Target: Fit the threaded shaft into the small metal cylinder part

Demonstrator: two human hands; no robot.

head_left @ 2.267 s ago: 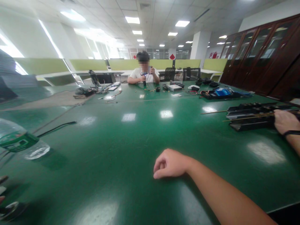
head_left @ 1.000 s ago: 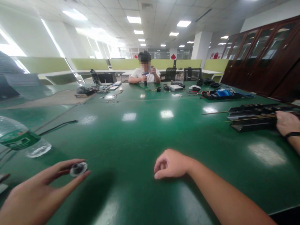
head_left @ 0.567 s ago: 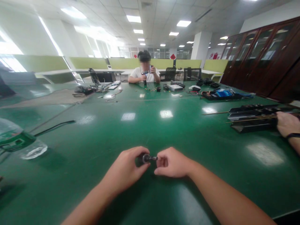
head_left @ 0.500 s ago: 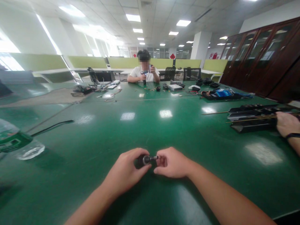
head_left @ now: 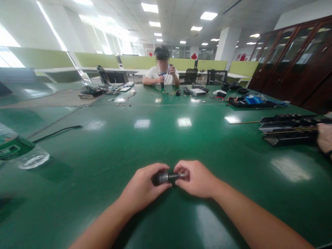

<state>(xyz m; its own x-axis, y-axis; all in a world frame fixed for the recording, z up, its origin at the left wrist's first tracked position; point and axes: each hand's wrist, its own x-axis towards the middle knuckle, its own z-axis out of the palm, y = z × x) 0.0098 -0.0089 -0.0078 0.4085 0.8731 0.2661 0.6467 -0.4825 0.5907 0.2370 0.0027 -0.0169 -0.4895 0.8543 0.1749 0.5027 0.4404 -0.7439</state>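
Observation:
My left hand [head_left: 147, 185] is closed round a dark cylindrical tool [head_left: 163, 178] with a grey metal collar, lying level and pointing right. Its body is mostly hidden in my palm. A thin stepped metal shaft [head_left: 172, 176] sticks out of the collar. The curled fingers and thumb of my right hand [head_left: 197, 178] close about the shaft's far end, whose tip shows between them. Both hands are low over the green table [head_left: 116, 145], with a small gap between them.
At left stand a water bottle [head_left: 23, 147] and a black cable [head_left: 57, 133]. On the right, another person's hand [head_left: 324, 138] is at black metal rails [head_left: 287, 136]. Across the table a person [head_left: 162, 74] holds a dark tool, near electronic parts and a blue-filled tray [head_left: 252, 100].
Both hands have shifted slightly right with the tool. More of the collar and shaft shows, and my right fingers now sit round the shaft's end. The view has tilted slightly down.

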